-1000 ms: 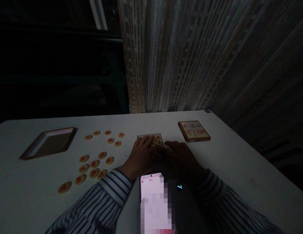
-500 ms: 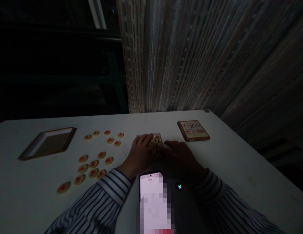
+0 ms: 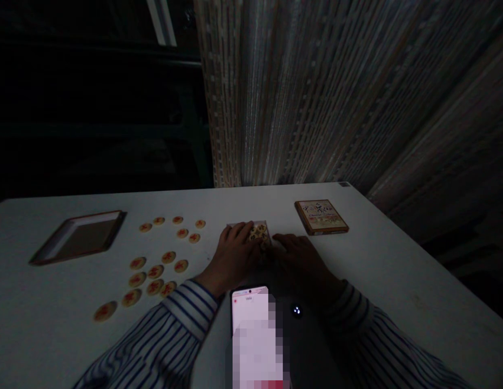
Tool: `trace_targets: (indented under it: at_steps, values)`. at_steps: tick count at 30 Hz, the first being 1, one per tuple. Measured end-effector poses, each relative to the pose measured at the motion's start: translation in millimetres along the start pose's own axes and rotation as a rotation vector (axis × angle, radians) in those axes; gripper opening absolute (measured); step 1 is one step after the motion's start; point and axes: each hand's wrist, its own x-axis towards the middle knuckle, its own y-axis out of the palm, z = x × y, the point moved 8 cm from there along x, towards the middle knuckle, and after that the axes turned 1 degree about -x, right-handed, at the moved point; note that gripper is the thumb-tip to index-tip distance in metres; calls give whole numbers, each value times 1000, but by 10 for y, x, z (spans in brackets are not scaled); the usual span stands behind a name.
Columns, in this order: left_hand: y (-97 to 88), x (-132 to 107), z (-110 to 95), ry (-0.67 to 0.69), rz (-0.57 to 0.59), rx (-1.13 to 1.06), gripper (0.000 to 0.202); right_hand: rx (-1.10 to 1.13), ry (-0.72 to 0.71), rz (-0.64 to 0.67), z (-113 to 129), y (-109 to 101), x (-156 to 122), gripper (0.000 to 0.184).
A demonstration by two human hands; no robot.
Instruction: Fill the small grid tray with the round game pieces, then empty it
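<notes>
A small shallow box point(image 3: 260, 222) with thin, pale walls lies in the middle of the table. Several round Chinese chess pieces point(image 3: 258, 233) with dark characters sit inside it. Across the box's left part lies my left hand point(image 3: 234, 254), its fingers stretched out and partly covering the pieces. My right hand point(image 3: 302, 259) rests at the box's right near corner, fingers extended leftward. Its palm side is in deep shadow, and I cannot tell how firmly either hand touches the box.
Several red-marked chess pieces point(image 3: 155, 271) are spread on the white table point(image 3: 271, 197) at the left. An open tray-like lid point(image 3: 67, 229) lies far left. A printed Chinese chess box point(image 3: 322, 216) stands at right. A lit phone point(image 3: 251, 308) is nearest me. Behind hangs a curtain point(image 3: 283, 97).
Both hands keep almost the same place over and beside the box. The loose pieces, the lid and the printed box have not moved.
</notes>
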Motion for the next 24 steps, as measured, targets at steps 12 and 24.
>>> trace_targets:
  at_steps: [12, 24]
  values:
    - [-86, 137, 191, -80, 6, 3, 36, 155, 97, -28, -217, 73, 53, 35]
    - [20, 269, 238, -75, 36, -12, 37, 40, 139, 26, -264, 196, 253, 40]
